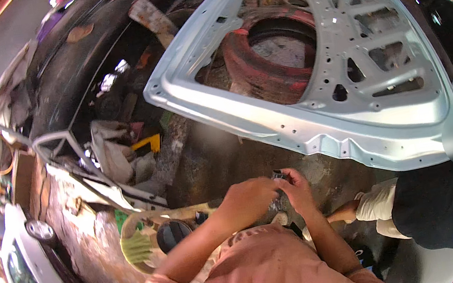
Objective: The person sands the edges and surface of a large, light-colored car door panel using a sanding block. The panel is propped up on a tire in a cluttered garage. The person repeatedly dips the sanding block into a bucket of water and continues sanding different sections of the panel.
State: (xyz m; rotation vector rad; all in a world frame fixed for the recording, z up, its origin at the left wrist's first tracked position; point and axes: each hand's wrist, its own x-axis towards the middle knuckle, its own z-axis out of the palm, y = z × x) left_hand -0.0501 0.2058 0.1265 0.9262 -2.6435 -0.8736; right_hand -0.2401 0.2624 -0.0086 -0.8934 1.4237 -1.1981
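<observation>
In front of my chest my two hands meet, their fingers closed together. My left hand [250,201], its back turned up, reaches in to the fingers of my right hand [297,188]. A small dark piece with a shiny edge [279,174] shows between thumb and fingers of my right hand; its kind is too small to make out. What my left fingers grip is hidden. Beyond them lies a large pale blue car tailgate panel [221,102] with a window opening and several cut-outs; neither hand touches it.
Under the panel's opening sits a reddish tyre [250,67]. A person in a dark shirt [443,203] stands close on my right. To my left are a green-yellow chair [136,244], a black round object [174,235], a bare door frame [71,142] and a white car [31,276].
</observation>
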